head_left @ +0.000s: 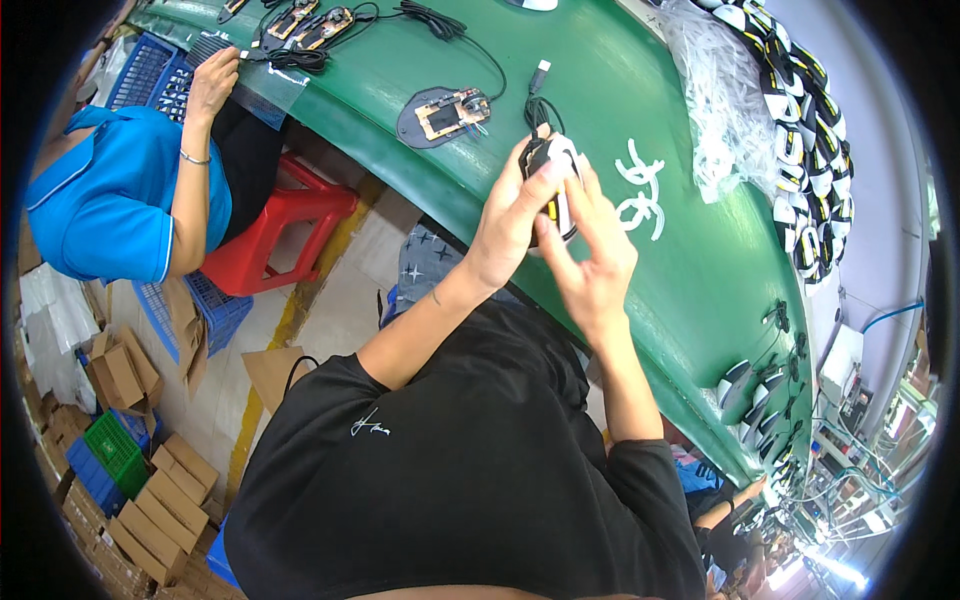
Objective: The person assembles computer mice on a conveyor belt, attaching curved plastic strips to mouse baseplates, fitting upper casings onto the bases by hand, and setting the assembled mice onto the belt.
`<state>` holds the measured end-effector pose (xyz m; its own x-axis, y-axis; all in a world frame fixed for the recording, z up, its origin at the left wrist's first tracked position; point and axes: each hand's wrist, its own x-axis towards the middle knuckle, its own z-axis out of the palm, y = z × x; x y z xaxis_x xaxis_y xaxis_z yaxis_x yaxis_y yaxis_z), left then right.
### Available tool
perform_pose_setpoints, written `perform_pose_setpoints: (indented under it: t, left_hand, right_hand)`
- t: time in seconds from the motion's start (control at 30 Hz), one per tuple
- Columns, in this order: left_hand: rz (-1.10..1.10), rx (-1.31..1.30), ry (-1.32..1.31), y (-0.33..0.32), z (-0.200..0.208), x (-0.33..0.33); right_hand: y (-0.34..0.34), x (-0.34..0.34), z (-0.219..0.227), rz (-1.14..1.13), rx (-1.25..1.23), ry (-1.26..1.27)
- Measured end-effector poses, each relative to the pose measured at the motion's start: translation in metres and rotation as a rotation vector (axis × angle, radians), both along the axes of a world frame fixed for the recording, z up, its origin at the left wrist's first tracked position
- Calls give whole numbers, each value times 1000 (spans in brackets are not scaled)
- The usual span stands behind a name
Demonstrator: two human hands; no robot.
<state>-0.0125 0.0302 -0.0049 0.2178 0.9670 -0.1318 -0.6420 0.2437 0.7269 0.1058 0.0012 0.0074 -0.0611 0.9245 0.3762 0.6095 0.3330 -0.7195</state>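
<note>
A black and white computer mouse (564, 150) with a yellow accent is held between my two hands above the green work surface. My left hand (508, 225) wraps its left side, with the thumb pressed on top. On the other side, my right hand (598, 245) closes its fingers and thumb around the shell. My fingers hide much of the mouse. Its black cable lies bundled beyond it and ends in a white USB plug (541, 72). To the left lies an uncovered mouse base (440, 118) with its circuit board showing.
White curved plastic strips (640, 170) lie right of my hands. Clear plastic bags (715, 110) and a long pile of mouse shells (800, 150) line the far right edge. At left, a co-worker in a blue shirt (120, 210) sits near a red stool (275, 235) and more open mouse bases (310, 28).
</note>
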Motion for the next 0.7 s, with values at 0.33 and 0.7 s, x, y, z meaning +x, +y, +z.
perform_pose_setpoints:
  t: [0.33,0.7]
  left_hand:
    - [-208,-68,-78,1,16,-6]
    - [-165,-172,-209,4,-9,-2]
  right_hand:
    - [5,27,1,37,-506,962]
    - [-11,14,-2,-18,-72,146]
